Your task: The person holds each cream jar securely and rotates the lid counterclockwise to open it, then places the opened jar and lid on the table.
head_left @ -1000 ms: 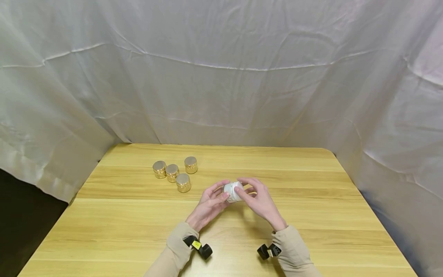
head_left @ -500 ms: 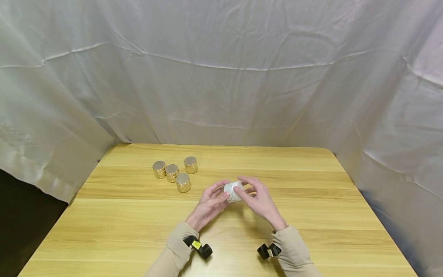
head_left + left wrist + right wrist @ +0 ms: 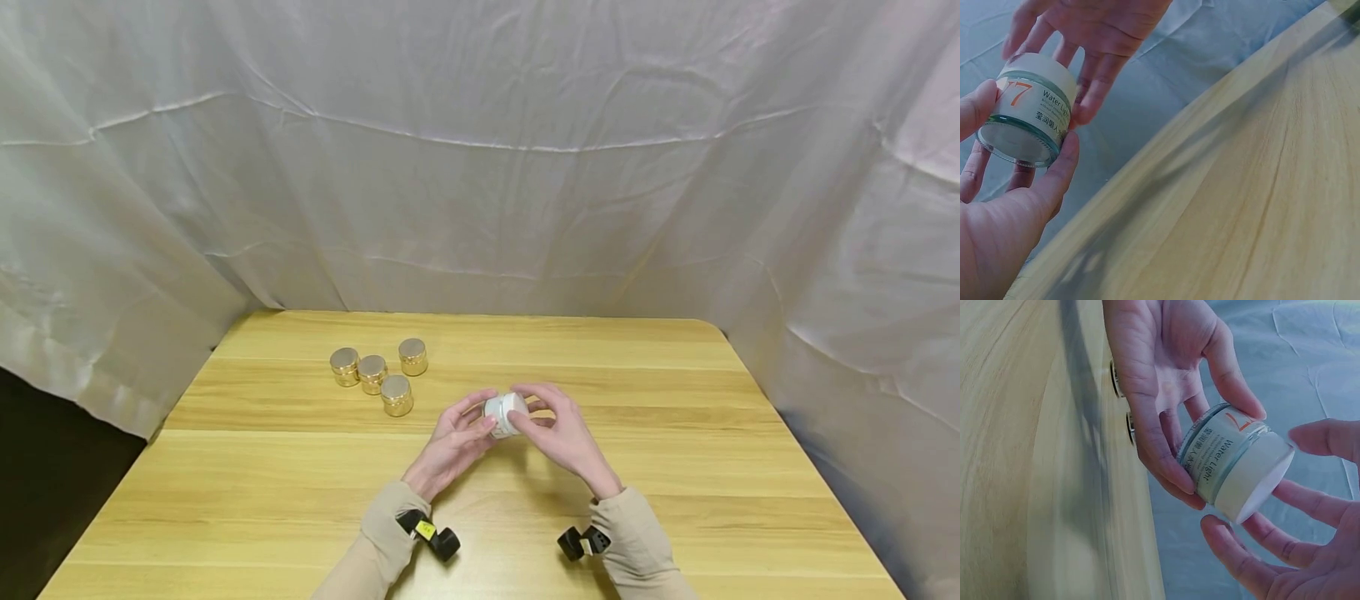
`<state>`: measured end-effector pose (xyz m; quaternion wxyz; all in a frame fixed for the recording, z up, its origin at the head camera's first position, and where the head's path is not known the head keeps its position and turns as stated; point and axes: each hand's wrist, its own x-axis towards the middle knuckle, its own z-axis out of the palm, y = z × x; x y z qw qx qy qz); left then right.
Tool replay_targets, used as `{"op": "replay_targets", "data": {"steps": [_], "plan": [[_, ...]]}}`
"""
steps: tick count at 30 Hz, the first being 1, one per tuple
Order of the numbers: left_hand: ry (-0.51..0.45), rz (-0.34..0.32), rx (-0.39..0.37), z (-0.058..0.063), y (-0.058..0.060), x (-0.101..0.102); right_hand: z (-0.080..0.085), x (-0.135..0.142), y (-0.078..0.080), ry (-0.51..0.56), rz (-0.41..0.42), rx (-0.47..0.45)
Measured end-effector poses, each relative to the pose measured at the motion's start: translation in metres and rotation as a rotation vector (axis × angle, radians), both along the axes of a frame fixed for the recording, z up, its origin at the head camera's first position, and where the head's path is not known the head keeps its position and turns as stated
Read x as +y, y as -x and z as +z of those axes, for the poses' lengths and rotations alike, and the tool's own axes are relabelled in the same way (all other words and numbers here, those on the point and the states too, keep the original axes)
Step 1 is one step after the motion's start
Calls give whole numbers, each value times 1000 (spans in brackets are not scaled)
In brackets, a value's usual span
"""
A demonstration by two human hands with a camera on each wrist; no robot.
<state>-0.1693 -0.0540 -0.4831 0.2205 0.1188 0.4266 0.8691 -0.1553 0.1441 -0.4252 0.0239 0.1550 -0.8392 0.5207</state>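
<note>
A small cream jar [image 3: 1035,109] with a white lid [image 3: 1257,478] is held tilted above the table. Its pale glass body carries an orange 7 and the words "Water Light". My left hand [image 3: 453,442] grips the body, thumb on one side and fingers on the other. At the lid end is my right hand [image 3: 564,429], its curled thumb and fingers round the lid's edge. The right wrist view has the thumb tip at the rim and fingertips at the lid's other side; how firmly they press cannot be told. The lid sits on the jar.
Several gold jars with flat lids [image 3: 397,395] stand upright in a cluster on the wooden table [image 3: 660,433], left of and beyond the hands. A grey curtain [image 3: 480,208] hangs behind the table and along its sides.
My right thumb and fingers have shifted slightly on the lid. The left hand, the jar body and the gold jars stay in place.
</note>
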Motion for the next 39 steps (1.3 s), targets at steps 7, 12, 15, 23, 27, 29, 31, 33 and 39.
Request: {"op": "replay_targets", "data": {"steps": [7, 12, 15, 23, 27, 29, 31, 33, 39], "plan": [[7, 0, 8, 0, 1, 0, 3, -2, -1, -39, -59, -20], [7, -4, 10, 0, 1, 0, 1, -2, 0, -33, -56, -9], [9, -2, 5, 0, 0, 0, 0, -2, 1, -4, -24, 2], [9, 4, 0, 0, 0, 0, -1, -2, 1, 17, -18, -3], [9, 1, 3, 0, 1, 0, 0, -2, 1, 17, -62, -3], [11, 0, 4, -1, 1, 0, 0, -2, 1, 17, -74, -5], [11, 0, 3, -1, 1, 0, 0, -2, 1, 19, -73, -4], [11, 1, 3, -1, 0, 0, 0, -2, 1, 25, -61, -1], [11, 6, 2, 0, 0, 0, -1, 0, 1, 48, -4, 19]]}}
